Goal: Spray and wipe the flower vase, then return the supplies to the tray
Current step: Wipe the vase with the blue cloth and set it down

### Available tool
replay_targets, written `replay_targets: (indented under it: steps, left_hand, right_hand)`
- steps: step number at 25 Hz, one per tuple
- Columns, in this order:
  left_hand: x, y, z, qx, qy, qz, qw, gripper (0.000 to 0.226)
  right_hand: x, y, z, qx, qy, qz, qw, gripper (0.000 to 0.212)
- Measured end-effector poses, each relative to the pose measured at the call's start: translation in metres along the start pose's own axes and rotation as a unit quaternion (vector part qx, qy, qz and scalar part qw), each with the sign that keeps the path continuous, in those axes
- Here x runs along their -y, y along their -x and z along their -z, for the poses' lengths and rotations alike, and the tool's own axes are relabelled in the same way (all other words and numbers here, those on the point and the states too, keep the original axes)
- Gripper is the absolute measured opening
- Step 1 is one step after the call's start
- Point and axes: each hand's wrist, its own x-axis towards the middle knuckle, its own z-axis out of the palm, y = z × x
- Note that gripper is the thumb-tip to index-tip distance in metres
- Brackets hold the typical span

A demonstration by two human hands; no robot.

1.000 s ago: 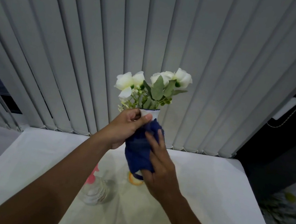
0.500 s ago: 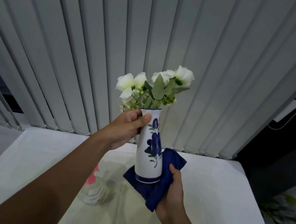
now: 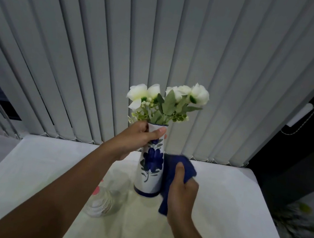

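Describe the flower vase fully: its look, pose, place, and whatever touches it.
The flower vase is tall and slim, apparently glazed ceramic, white with a painted blue flower, dark leaves and a blue band at its base. It stands upright over the white table; whether its base rests on it is unclear. White flowers with green leaves fill its mouth. The left hand grips its neck. The right hand holds a blue cloth against its right side.

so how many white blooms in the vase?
4 visible: two blooms on the left, two on the right, above the vase. Leaves may hide more.
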Motion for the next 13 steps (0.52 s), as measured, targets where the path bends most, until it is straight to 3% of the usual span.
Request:
replay_targets:
  steps: [3, 5, 7, 8, 11, 13]
  left_hand:
    - [0.004, 0.0, -0.008, -0.006, -0.013, -0.012, 1.0, 0.012]
    - [0.006, -0.004, -0.009, -0.044, -0.011, -0.025, 0.999, 0.023]
    - [0.004, -0.008, -0.005, -0.087, 0.002, -0.027, 0.996, 0.028]
    - [0.005, -0.011, -0.001, -0.104, -0.003, -0.029, 0.994, 0.027]
    - [0.007, -0.014, 0.008, -0.117, -0.016, -0.03, 0.993, 0.03]
    - [0.01, -0.014, 0.009, -0.112, -0.025, -0.036, 0.993, 0.029]
  right_hand:
    - [0.022, -0.012, -0.013, 0.088, 0.051, 0.145, 0.984, 0.036]
    - [0.014, -0.011, -0.019, 0.116, 0.112, 0.246, 0.956, 0.022]
    - [-0.014, -0.006, -0.013, 0.158, 0.168, 0.334, 0.914, 0.032]
    - [-0.035, -0.005, -0.005, 0.199, 0.205, 0.386, 0.877, 0.041]
    - [-0.093, -0.007, 0.027, 0.27, 0.339, 0.557, 0.708, 0.053]
    - [-0.105, -0.012, 0.033, 0.277, 0.371, 0.571, 0.678, 0.056]
